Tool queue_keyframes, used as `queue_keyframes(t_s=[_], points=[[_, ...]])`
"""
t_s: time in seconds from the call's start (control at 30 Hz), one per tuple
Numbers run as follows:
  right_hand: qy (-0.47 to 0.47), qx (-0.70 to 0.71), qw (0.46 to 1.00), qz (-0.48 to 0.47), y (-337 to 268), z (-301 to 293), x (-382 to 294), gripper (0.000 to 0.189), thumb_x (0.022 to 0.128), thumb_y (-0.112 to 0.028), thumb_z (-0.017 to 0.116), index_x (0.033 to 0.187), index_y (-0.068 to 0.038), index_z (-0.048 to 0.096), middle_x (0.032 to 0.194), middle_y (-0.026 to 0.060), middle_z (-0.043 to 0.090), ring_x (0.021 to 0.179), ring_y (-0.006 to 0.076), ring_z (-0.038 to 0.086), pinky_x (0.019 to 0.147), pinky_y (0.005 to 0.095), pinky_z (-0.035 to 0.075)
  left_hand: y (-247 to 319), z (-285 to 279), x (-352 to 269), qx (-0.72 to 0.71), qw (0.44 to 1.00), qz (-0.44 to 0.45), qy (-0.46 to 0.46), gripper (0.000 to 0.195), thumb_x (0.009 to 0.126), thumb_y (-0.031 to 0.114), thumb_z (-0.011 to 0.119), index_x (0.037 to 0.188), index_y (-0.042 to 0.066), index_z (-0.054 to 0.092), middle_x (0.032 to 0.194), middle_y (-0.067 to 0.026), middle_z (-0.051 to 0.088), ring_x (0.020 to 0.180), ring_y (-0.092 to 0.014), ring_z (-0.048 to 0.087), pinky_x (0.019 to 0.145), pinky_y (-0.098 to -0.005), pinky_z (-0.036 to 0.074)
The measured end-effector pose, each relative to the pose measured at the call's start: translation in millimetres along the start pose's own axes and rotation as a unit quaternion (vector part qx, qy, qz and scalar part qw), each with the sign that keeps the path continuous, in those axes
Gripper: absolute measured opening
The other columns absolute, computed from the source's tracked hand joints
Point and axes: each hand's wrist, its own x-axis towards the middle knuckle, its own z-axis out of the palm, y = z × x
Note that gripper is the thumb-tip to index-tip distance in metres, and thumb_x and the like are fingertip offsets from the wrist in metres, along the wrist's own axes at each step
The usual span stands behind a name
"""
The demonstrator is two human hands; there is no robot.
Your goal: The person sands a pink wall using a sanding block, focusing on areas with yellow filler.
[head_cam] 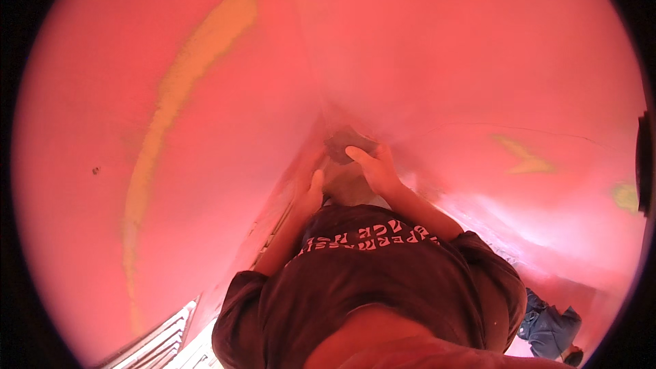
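A dark, thin sheet with ragged edges, perhaps abrasive paper (344,144), is gripped in my right hand (378,166), its thumb lying across the face of it. The sheet is close to where two large red surfaces meet in a corner (322,105). My left hand (311,192) is lower and to the left, beside the left red surface (215,174), thumb pointing up. Its other fingers are mostly hidden, and whether it touches that surface is unclear. Below both hands is my dark printed T-shirt (374,271).
A long yellow-orange streak (174,87) curves down the left surface. Smaller yellowish patches (528,159) and a thin dark line (512,125) mark the right one. White slats (159,338) show at lower left. At lower right is another person in dark blue clothing (551,328).
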Motion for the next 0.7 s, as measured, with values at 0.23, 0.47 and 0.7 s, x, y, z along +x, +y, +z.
queue_keyframes(t_s=[0.23,0.47,0.7], points=[[0.070,-0.008,0.998,0.006,-52,-103,-67,0.028,0.093,-0.012,0.066,0.118,0.001,0.067,0.109,0.0047,0.069,0.101,0.0122,0.062,0.089,0.0294,0.048,21,140,-8,-0.204,0.965,-0.149,-0.072,0.021,0.096,0.013,0.063,0.115,0.003,0.061,0.096,0.0019,0.062,0.091,-0.006,0.056,0.082,-0.0271,0.047],[0.078,0.063,0.994,-0.046,-67,-184,-127,0.024,0.093,-0.009,0.063,0.114,0.001,0.067,0.107,0.0046,0.069,0.098,0.0119,0.062,0.088,0.0296,0.049,73,241,-27,-0.332,0.913,-0.190,-0.143,0.021,0.096,0.009,0.063,0.116,0.001,0.064,0.109,-0.0022,0.068,0.097,-0.011,0.063,0.090,-0.0290,0.049],[0.185,-0.154,0.965,-0.099,-103,-256,-192,0.015,0.096,-0.012,0.059,0.107,-0.003,0.066,0.096,0.0037,0.064,0.092,0.0119,0.059,0.087,0.0293,0.047,71,281,-36,-0.176,0.984,-0.026,-0.006,0.026,0.096,0.004,0.058,0.121,0.000,0.062,0.113,-0.0052,0.068,0.100,-0.012,0.063,0.091,-0.0299,0.050]])
